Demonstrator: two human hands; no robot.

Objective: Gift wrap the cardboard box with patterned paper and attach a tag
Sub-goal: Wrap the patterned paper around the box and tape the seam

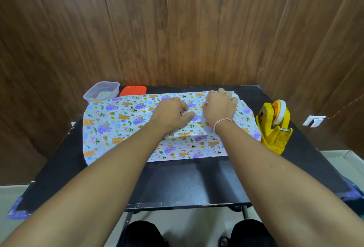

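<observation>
The patterned paper point(122, 124), pale blue with bears and rainbows, is spread across the black table point(189, 179). A raised boxy shape under the paper sits near its middle right; the cardboard box itself is hidden. My left hand point(171, 113) rests on this raised part, its fingers curled and pinching the paper beside the thumb. My right hand point(219, 107) lies just to the right, its fingers curled over a folded paper edge on the far side. A thread band circles the right wrist.
A yellow tape dispenser point(274, 126) stands at the table's right edge. At the back left are a clear plastic tub point(102, 92) holding small cards and an orange lid point(134, 90). Wood-panel walls surround the table. My knees show below the front edge.
</observation>
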